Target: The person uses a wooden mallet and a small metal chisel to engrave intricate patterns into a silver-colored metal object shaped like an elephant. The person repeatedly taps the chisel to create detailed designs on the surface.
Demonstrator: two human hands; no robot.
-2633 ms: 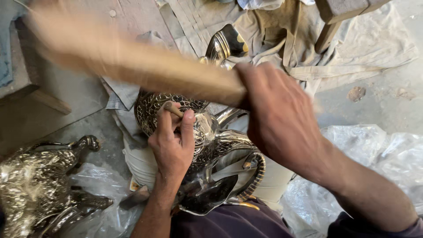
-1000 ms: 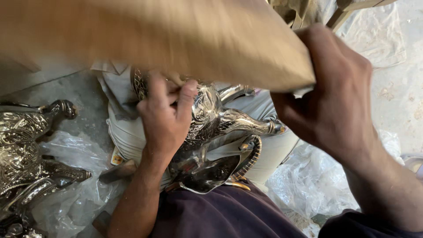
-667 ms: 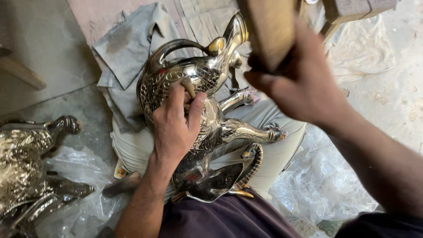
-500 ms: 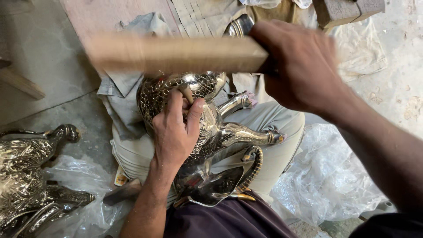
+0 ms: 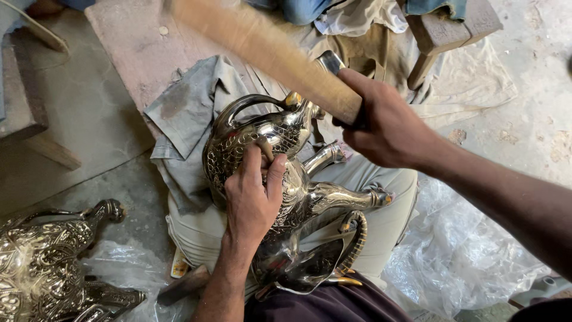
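The left hand (image 5: 250, 200) is pressing down on the silver metal animal figure (image 5: 286, 197), with the fingers (image 5: 275, 173) curled over the engraved body and pinching a small pale tool (image 5: 265, 147) against the patterned surface. The figure is lying on its side across the person's lap, resting on the light trousers (image 5: 387, 209), with its shiny legs (image 5: 348, 197) pointing toward the right and a ribbed curved part (image 5: 357, 241) near the bottom. The right hand (image 5: 387, 128) is clenching the end of a wooden stick (image 5: 268, 50), fingers wrapped fully around it; the stick is extending up and to the left above the figure and is appearing blurred. Whether the stick is touching the figure cannot be told. A grey cloth (image 5: 185, 137) is lying under and beside the upper part of the figure. A second silver metal figure (image 5: 47, 262) is lying on the floor at the lower left, partly on clear plastic sheeting (image 5: 119, 262), well apart from the lap. More crumpled plastic sheeting (image 5: 459, 256) is lying at the right, just beside the trousers. A wooden stool leg (image 5: 424, 68) is standing near the top right on pale fabric (image 5: 476, 89).
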